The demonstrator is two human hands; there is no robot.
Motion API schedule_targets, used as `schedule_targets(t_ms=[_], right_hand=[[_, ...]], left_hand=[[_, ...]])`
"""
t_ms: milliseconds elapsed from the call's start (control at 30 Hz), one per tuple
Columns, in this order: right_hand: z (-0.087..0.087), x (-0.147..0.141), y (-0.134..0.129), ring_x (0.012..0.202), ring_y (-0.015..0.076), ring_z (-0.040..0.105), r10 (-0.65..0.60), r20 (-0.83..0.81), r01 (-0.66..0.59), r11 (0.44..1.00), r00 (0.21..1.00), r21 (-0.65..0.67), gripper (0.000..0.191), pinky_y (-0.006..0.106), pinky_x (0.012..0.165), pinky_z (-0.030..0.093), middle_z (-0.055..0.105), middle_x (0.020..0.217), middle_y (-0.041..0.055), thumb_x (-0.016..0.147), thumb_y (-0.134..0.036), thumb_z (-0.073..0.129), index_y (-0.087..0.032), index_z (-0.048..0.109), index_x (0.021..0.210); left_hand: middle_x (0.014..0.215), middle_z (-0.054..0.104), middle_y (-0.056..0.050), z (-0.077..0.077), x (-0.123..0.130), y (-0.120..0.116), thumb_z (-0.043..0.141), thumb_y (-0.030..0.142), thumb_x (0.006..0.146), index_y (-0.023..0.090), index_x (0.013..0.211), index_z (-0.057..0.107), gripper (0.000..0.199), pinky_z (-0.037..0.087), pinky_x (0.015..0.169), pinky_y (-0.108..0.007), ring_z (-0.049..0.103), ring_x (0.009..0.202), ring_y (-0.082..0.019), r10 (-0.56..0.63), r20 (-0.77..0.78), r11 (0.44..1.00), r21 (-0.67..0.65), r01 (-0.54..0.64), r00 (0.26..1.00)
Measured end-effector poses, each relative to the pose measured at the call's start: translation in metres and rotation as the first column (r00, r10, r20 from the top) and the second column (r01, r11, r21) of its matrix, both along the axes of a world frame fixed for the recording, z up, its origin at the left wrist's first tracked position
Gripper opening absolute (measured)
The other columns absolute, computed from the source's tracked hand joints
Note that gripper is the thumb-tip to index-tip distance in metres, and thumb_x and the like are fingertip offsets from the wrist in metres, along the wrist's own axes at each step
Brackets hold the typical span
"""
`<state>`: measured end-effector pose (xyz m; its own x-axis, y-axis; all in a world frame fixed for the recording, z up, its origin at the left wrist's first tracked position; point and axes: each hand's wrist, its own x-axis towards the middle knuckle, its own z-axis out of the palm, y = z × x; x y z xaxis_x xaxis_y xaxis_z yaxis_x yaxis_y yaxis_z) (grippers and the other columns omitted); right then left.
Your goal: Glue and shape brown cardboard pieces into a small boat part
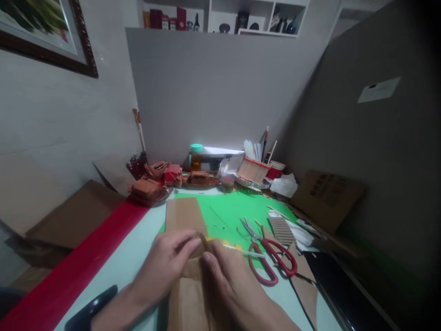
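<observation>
A long strip of brown cardboard (188,299) runs toward me under both hands, with a flat cardboard piece (184,212) beyond it on the green mat. My left hand (175,257) pinches the edge of the cardboard between thumb and fingers. Close beside it, my right hand (227,271) is closed on the same cardboard, its thumb against the raised edge. Just right of my right hand lies a pair of red-handled scissors (270,257), blades partly apart. Part of a yellow and clear tool (237,248) shows behind my right fingers; its kind is hidden.
The green cutting mat (237,207) lies on a pale table with a red strip (99,248) along its left. Cardboard scraps (303,264) and a black flat object (341,289) are at right. Small brown model boats (148,189) and a green-lidded jar (195,158) stand behind.
</observation>
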<state>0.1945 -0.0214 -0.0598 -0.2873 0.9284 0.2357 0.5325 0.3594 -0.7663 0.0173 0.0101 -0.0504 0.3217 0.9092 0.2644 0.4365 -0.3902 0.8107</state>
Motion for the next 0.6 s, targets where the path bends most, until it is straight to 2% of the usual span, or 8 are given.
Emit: schedule_targets(t_ms=[133, 333, 467, 533, 600], right_hand=[[0.006, 0.003, -0.002, 0.071, 0.0194, 0.049, -0.051, 0.060, 0.044, 0.992, 0.997, 0.122, 0.029, 0.031, 0.064, 0.029, 0.057, 0.081, 0.0052, 0.101, -0.036, 0.038, -0.020, 0.048, 0.080], [0.009, 0.006, -0.003, 0.071, 0.0174, 0.048, 0.048, 0.112, -0.077, 0.958, 0.993, 0.276, 0.018, 0.030, 0.063, 0.030, 0.056, 0.081, 0.0044, 0.096, -0.022, 0.036, -0.020, 0.045, 0.080], [0.004, 0.003, -0.003, 0.066, 0.0158, 0.045, 0.052, 0.102, -0.085, 0.935, 0.993, 0.344, 0.018, 0.029, 0.059, 0.030, 0.053, 0.075, 0.0033, 0.092, -0.020, 0.036, -0.020, 0.040, 0.075], [0.001, 0.001, -0.003, 0.064, 0.0154, 0.045, 0.037, 0.091, -0.071, 0.912, 0.995, 0.405, 0.017, 0.029, 0.057, 0.029, 0.051, 0.073, 0.0029, 0.091, -0.018, 0.036, -0.020, 0.039, 0.074], [-0.002, -0.002, -0.002, 0.062, 0.0154, 0.044, 0.009, 0.085, -0.052, 0.853, 0.996, 0.520, 0.014, 0.030, 0.055, 0.026, 0.051, 0.070, 0.0025, 0.086, -0.015, 0.038, -0.021, 0.040, 0.074]], left_hand=[[0.068, 0.057, 0.002, 0.003, -0.001, -0.005, 0.048, 0.042, 0.096, 0.020, 0.071, 0.058, 0.035, 0.035, 0.062, -0.026, 0.052, 0.066, -0.015, -0.037, -0.032, 0.999, -0.006, 0.037, 0.999], [0.070, 0.062, 0.002, 0.007, 0.002, -0.012, 0.048, 0.038, 0.096, 0.021, 0.075, 0.064, 0.031, 0.038, 0.064, -0.026, 0.056, 0.068, -0.016, -0.111, -0.058, 0.993, -0.036, 0.109, 0.992], [0.064, 0.058, 0.002, 0.005, 0.001, -0.012, 0.049, 0.035, 0.094, 0.022, 0.066, 0.057, 0.033, 0.039, 0.061, -0.026, 0.056, 0.063, -0.016, -0.131, -0.044, 0.991, -0.021, 0.130, 0.990], [0.065, 0.058, 0.002, 0.005, 0.001, -0.013, 0.048, 0.037, 0.095, 0.022, 0.066, 0.057, 0.034, 0.040, 0.061, -0.026, 0.056, 0.064, -0.016, -0.150, -0.033, 0.989, -0.010, 0.150, 0.988], [0.067, 0.059, 0.002, 0.006, 0.000, -0.016, 0.047, 0.038, 0.096, 0.023, 0.068, 0.057, 0.034, 0.041, 0.061, -0.026, 0.057, 0.064, -0.016, -0.174, -0.019, 0.985, -0.001, 0.174, 0.985]])
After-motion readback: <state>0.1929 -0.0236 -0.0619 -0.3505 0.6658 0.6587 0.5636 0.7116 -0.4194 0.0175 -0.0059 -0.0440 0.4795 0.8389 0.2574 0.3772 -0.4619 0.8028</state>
